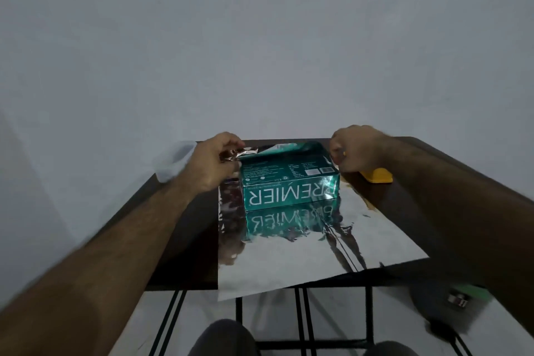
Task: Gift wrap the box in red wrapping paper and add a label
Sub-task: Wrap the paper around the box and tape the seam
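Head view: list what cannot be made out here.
- Red face of the wrapping paper: only its silver underside shows.
- Fine print on top of the box: too small and blurred.
- Yellow object: mostly hidden behind the right hand.
- Far edge of the paper: covered where the right hand and left hand pinch it.
- Grey object on the floor: blurred, partly behind the right forearm.
- Label: none visible.

We find a plain room, likely domestic: bare grey wall (260, 37), dark metal-framed table (433, 170), pale floor (202, 312)
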The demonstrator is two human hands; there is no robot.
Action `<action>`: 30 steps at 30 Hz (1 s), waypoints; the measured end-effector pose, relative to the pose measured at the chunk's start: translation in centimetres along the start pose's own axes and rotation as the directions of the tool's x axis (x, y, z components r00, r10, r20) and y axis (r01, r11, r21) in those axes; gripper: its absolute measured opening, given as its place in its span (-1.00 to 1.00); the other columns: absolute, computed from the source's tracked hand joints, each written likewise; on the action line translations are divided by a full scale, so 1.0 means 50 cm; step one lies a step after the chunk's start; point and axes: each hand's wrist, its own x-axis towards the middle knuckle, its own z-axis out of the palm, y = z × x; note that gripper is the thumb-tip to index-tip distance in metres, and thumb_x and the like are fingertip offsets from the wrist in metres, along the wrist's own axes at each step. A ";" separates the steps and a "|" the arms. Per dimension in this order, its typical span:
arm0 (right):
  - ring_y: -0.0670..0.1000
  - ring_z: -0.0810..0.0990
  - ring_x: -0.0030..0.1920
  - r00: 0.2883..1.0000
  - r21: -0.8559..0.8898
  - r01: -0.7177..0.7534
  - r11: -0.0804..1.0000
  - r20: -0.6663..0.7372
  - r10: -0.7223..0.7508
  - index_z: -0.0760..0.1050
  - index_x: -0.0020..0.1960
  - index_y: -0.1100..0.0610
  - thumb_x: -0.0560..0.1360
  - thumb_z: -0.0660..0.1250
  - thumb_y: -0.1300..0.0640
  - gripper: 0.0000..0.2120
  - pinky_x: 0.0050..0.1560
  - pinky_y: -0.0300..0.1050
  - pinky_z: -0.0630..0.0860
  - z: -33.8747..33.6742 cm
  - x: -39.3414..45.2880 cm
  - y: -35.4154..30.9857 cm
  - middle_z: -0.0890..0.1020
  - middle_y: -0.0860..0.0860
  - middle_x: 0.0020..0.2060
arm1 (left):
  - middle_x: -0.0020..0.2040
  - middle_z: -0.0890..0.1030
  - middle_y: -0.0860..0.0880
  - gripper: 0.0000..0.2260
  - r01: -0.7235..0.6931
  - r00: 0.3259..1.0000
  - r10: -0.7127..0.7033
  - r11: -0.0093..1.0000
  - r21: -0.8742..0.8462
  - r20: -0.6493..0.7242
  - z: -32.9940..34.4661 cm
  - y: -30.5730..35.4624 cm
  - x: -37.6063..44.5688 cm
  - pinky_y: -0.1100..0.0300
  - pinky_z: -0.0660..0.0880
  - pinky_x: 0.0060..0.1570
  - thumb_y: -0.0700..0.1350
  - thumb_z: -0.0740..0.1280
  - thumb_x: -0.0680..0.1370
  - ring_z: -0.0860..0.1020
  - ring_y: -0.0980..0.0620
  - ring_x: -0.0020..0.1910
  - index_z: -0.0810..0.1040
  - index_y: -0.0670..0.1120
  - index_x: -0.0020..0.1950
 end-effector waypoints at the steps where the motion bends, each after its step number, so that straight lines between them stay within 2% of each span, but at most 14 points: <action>1: 0.02 0.62 -0.17 1.000 -0.033 -0.013 0.999 -0.002 0.013 0.56 -0.27 -0.06 0.35 0.46 0.08 -0.90 -0.21 -0.13 0.45 -0.001 -0.002 0.000 0.67 -0.09 -0.18 | 0.02 0.73 0.10 -0.69 -0.019 1.000 0.019 1.000 0.022 -0.014 -0.002 -0.003 -0.003 0.25 0.61 0.06 -0.33 0.55 0.51 0.69 0.16 -0.01 0.68 -0.02 0.15; 3: -0.02 0.58 -0.19 0.999 -0.109 -0.028 0.994 0.014 0.029 0.59 -0.19 -0.06 0.36 0.48 0.08 -0.91 -0.21 -0.13 0.42 -0.007 -0.013 -0.001 0.65 -0.10 -0.19 | -0.03 0.75 0.05 -0.77 -0.046 0.998 0.048 0.995 0.084 -0.027 -0.006 -0.006 -0.011 0.11 0.65 0.06 -0.31 0.57 0.50 0.70 0.07 -0.04 0.74 -0.07 0.09; 5: -0.05 0.55 -0.18 0.999 -0.157 -0.030 0.987 0.027 0.034 0.59 -0.07 -0.06 0.34 0.51 0.05 -0.82 -0.18 -0.13 0.44 -0.010 -0.018 -0.001 0.65 -0.09 -0.13 | 0.03 0.75 0.07 -0.78 -0.086 0.996 0.086 0.991 0.100 -0.002 -0.010 -0.007 -0.020 0.15 0.65 0.09 -0.33 0.57 0.49 0.70 0.13 0.01 0.75 -0.08 0.07; 8: 0.03 0.54 0.15 0.997 -0.115 0.067 0.991 0.033 -0.064 0.49 0.27 -0.11 0.23 0.59 -0.07 -0.36 0.12 -0.01 0.50 -0.002 -0.015 0.005 0.56 -0.08 0.21 | 0.07 0.73 0.15 -0.81 -0.153 0.987 0.148 0.985 0.080 0.071 -0.015 0.000 -0.033 0.33 0.58 0.05 -0.31 0.55 0.46 0.68 0.23 0.05 0.75 -0.09 0.01; 10: 0.05 0.42 0.42 0.984 0.033 0.171 0.985 0.053 -0.173 0.31 0.55 -0.08 0.20 0.65 -0.16 0.00 0.39 0.07 0.42 0.004 -0.014 -0.004 0.43 -0.06 0.46 | 0.07 0.72 0.19 -0.85 -0.135 0.986 0.124 0.986 0.098 0.112 -0.016 0.011 -0.041 0.25 0.59 0.13 -0.17 0.51 0.39 0.66 0.24 0.11 0.74 -0.01 -0.07; 11: 0.04 0.33 0.51 0.975 0.078 0.207 0.975 0.062 -0.212 0.23 0.62 -0.09 0.21 0.66 -0.19 0.09 0.50 0.11 0.34 0.007 -0.013 -0.014 0.36 -0.07 0.55 | 0.05 0.73 0.21 -0.88 -0.126 0.985 0.109 0.985 0.121 0.137 -0.016 0.015 -0.042 0.18 0.59 0.18 -0.10 0.49 0.35 0.65 0.23 0.14 0.72 0.04 -0.13; 13: 0.02 0.27 0.57 0.968 0.083 0.234 0.969 0.070 -0.240 0.21 0.65 -0.12 0.30 0.64 -0.23 0.05 0.57 0.15 0.27 0.019 -0.009 -0.038 0.28 -0.11 0.63 | -0.01 0.74 0.19 -0.89 -0.164 0.976 0.129 0.966 0.202 0.174 -0.017 0.027 -0.047 0.06 0.59 0.21 0.02 0.46 0.34 0.64 0.21 0.14 0.69 0.04 -0.19; 14: 0.02 0.31 0.56 0.967 0.059 0.245 0.968 0.055 -0.249 0.26 0.63 -0.13 0.34 0.60 -0.25 -0.04 0.55 0.13 0.31 0.025 -0.007 -0.049 0.31 -0.11 0.62 | -0.04 0.74 0.16 -0.85 -0.208 0.969 0.169 0.951 0.228 0.179 -0.016 0.033 -0.050 0.01 0.59 0.20 0.08 0.45 0.35 0.65 0.20 0.12 0.68 0.02 -0.22; 16: 0.02 0.54 0.38 0.957 0.043 0.289 0.956 -0.010 -0.289 0.46 0.50 -0.09 0.40 0.52 -0.29 -0.26 0.33 0.01 0.49 0.041 -0.002 -0.063 0.54 -0.11 0.44 | -0.06 0.74 0.10 -0.78 -0.291 0.953 0.260 0.928 0.232 0.158 -0.013 0.041 -0.055 -0.04 0.58 0.17 0.14 0.44 0.39 0.66 0.17 0.10 0.66 -0.01 -0.26; 18: -0.03 0.65 0.10 0.944 0.033 0.320 0.947 -0.090 -0.316 0.58 0.33 -0.10 0.45 0.48 -0.28 -0.48 0.04 -0.12 0.49 0.053 -0.004 -0.071 0.68 -0.15 0.16 | -0.01 0.72 0.11 -0.73 -0.284 0.958 0.266 0.928 0.240 0.104 -0.009 0.053 -0.066 -0.05 0.58 0.13 0.21 0.50 0.38 0.65 0.14 0.09 0.60 0.04 -0.19; 21: -0.10 0.61 -0.05 0.935 -0.001 0.316 0.949 -0.167 -0.312 0.60 0.26 -0.12 0.46 0.44 -0.30 -0.55 -0.05 -0.15 0.48 0.060 -0.013 -0.085 0.70 -0.18 0.04 | -0.01 0.60 0.15 -0.46 -0.125 0.987 0.149 0.949 0.288 -0.064 0.008 0.066 -0.100 0.05 0.55 -0.04 0.35 0.61 0.27 0.57 0.08 -0.02 0.48 0.10 0.00; 24: -0.06 0.64 -0.06 0.940 -0.026 0.275 0.961 -0.202 -0.275 0.61 0.21 -0.11 0.45 0.41 -0.37 -0.53 -0.01 -0.10 0.57 0.061 -0.022 -0.103 0.70 -0.16 0.02 | -0.22 0.57 0.07 -0.46 0.071 0.979 -0.010 0.952 0.297 -0.202 0.038 0.072 -0.133 0.05 0.53 -0.24 0.33 0.64 0.30 0.56 -0.01 -0.22 0.43 0.02 -0.13; 27: -0.02 0.63 -0.10 0.953 -0.081 0.187 0.979 -0.225 -0.201 0.59 0.12 -0.11 0.41 0.35 -0.45 -0.51 0.00 -0.03 0.60 0.062 -0.020 -0.125 0.69 -0.15 -0.06 | -0.40 0.61 0.04 -0.41 0.259 0.963 -0.208 0.883 0.391 -0.169 0.065 0.074 -0.150 0.03 0.59 -0.28 0.51 0.48 0.36 0.59 0.07 -0.38 0.53 -0.03 -0.27; 30: -0.02 0.58 -0.14 0.950 -0.103 0.149 0.984 -0.260 -0.171 0.58 0.08 -0.11 0.40 0.30 -0.50 -0.48 -0.03 -0.04 0.49 0.066 -0.015 -0.150 0.65 -0.16 -0.13 | -0.33 0.67 0.10 -0.46 0.296 0.955 -0.278 0.873 0.389 -0.104 0.082 0.073 -0.157 0.08 0.62 -0.20 0.51 0.46 0.38 0.62 0.18 -0.32 0.67 0.01 -0.25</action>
